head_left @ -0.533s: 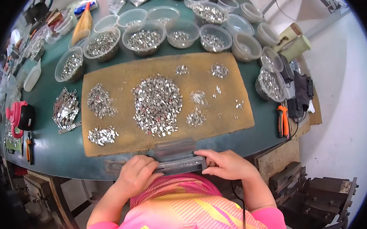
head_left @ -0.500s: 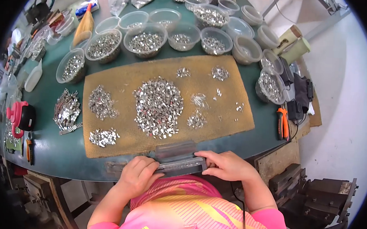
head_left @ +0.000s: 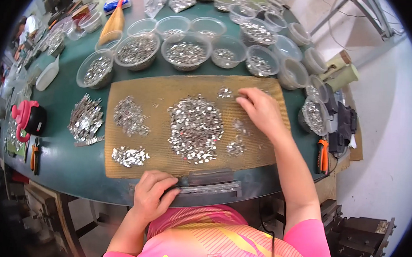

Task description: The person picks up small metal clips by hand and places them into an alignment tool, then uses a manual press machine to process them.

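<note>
A long, narrow metal bar fixture (head_left: 212, 188) with a slot along it lies at the table's front edge. Around its left end curl the fingers and thumb of my left hand (head_left: 154, 191). My right hand (head_left: 261, 113) is over the right part of a tan ribbed mat (head_left: 157, 165), palm down, thumb and forefinger apart. Its fingertips are just right of a small cluster of shiny metal pieces (head_left: 225, 92); the hand covers most of another cluster. A large heap of small metal pieces (head_left: 195, 130) fills the mat's middle. Smaller piles (head_left: 236, 146) lie below my right hand.
Clear plastic bowls of metal pieces (head_left: 186, 50) line the back. More pieces (head_left: 86, 117) lie left of the mat. A pink-and-black cup (head_left: 29, 118) and pliers (head_left: 35, 157) are far left; orange-handled pliers (head_left: 323, 155) lie right. A hand broom (head_left: 113, 23) stands behind.
My right hand has let go of the bar fixture's right end and reached forward onto the mat's upper right. My left hand stays at the left end. The view has shifted slightly.
</note>
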`<state>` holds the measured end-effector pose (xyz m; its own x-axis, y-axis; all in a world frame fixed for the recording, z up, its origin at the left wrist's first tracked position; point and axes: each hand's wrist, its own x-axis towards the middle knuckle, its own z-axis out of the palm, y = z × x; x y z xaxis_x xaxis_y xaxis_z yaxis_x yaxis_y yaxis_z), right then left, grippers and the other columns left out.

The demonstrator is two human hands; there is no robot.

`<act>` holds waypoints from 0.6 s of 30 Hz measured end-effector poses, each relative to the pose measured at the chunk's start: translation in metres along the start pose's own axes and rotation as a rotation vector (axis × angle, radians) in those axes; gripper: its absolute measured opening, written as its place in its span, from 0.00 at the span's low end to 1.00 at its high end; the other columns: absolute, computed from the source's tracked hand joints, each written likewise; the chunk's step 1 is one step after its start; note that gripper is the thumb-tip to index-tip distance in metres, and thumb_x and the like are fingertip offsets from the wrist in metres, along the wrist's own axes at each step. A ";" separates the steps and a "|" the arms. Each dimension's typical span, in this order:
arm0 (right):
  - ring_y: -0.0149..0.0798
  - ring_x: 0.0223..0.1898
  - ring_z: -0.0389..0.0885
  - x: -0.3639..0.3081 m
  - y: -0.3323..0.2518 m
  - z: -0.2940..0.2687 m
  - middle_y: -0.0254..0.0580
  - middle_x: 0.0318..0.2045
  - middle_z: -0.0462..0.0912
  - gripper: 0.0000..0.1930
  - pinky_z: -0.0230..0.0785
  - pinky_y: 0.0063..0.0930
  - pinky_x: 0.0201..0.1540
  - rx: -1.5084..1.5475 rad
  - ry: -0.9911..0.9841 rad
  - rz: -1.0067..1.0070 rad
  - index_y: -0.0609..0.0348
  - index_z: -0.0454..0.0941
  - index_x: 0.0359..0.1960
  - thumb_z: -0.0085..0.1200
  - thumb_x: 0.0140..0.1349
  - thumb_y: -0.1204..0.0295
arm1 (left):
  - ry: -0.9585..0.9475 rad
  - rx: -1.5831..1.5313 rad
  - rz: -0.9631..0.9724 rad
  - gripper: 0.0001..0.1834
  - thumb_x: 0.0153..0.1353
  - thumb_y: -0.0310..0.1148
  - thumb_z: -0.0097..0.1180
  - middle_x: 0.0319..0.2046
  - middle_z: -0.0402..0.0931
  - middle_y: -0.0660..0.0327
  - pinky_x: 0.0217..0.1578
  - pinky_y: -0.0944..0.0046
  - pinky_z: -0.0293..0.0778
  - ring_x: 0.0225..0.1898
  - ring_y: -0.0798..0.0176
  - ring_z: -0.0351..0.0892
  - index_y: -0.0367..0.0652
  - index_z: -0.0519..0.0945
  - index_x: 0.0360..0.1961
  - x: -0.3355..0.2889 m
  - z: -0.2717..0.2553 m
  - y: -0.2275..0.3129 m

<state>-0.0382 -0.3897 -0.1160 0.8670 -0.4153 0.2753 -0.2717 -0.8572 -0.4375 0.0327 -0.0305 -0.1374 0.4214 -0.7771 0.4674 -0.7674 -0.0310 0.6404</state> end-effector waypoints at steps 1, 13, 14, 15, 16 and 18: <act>0.51 0.47 0.87 0.010 0.005 0.008 0.45 0.45 0.88 0.13 0.78 0.42 0.49 -0.014 -0.011 0.019 0.56 0.85 0.48 0.61 0.68 0.63 | 0.036 0.046 -0.009 0.16 0.51 0.24 0.74 0.39 0.83 0.56 0.41 0.54 0.78 0.40 0.49 0.81 0.39 0.84 0.43 0.002 -0.004 -0.004; 0.51 0.41 0.85 0.013 0.013 0.006 0.44 0.39 0.84 0.07 0.75 0.42 0.45 0.009 -0.139 0.036 0.58 0.82 0.40 0.62 0.66 0.69 | 0.191 0.316 -0.133 0.10 0.57 0.23 0.70 0.36 0.82 0.58 0.39 0.55 0.75 0.38 0.51 0.80 0.40 0.86 0.40 0.022 -0.061 -0.049; 0.51 0.41 0.85 0.014 0.011 0.008 0.44 0.39 0.84 0.07 0.75 0.42 0.45 0.008 -0.143 0.038 0.58 0.82 0.40 0.62 0.66 0.69 | 0.189 0.314 -0.136 0.10 0.57 0.23 0.70 0.36 0.82 0.58 0.39 0.55 0.75 0.38 0.51 0.80 0.40 0.86 0.40 0.030 -0.059 -0.054; 0.51 0.41 0.85 0.013 0.009 0.008 0.44 0.39 0.84 0.07 0.75 0.43 0.45 -0.005 -0.144 0.065 0.58 0.82 0.40 0.62 0.66 0.69 | 0.146 0.338 -0.104 0.10 0.57 0.24 0.70 0.36 0.82 0.58 0.40 0.55 0.75 0.39 0.51 0.79 0.41 0.85 0.40 0.038 -0.056 -0.056; 0.51 0.42 0.85 0.013 0.007 0.008 0.44 0.39 0.84 0.08 0.75 0.43 0.45 -0.017 -0.145 0.086 0.59 0.82 0.40 0.63 0.66 0.68 | 0.107 0.366 -0.074 0.10 0.58 0.26 0.70 0.36 0.81 0.58 0.41 0.55 0.75 0.40 0.51 0.79 0.41 0.85 0.40 0.045 -0.053 -0.057; 0.51 0.42 0.85 0.015 0.008 0.009 0.44 0.39 0.84 0.08 0.75 0.44 0.46 -0.017 -0.148 0.101 0.59 0.82 0.40 0.63 0.66 0.68 | 0.059 0.379 -0.076 0.09 0.58 0.27 0.70 0.35 0.80 0.58 0.41 0.54 0.75 0.40 0.51 0.78 0.41 0.85 0.40 0.057 -0.047 -0.058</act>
<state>-0.0241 -0.4000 -0.1229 0.8866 -0.4514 0.1014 -0.3664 -0.8189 -0.4418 0.1235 -0.0431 -0.1192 0.5028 -0.7263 0.4687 -0.8522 -0.3259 0.4093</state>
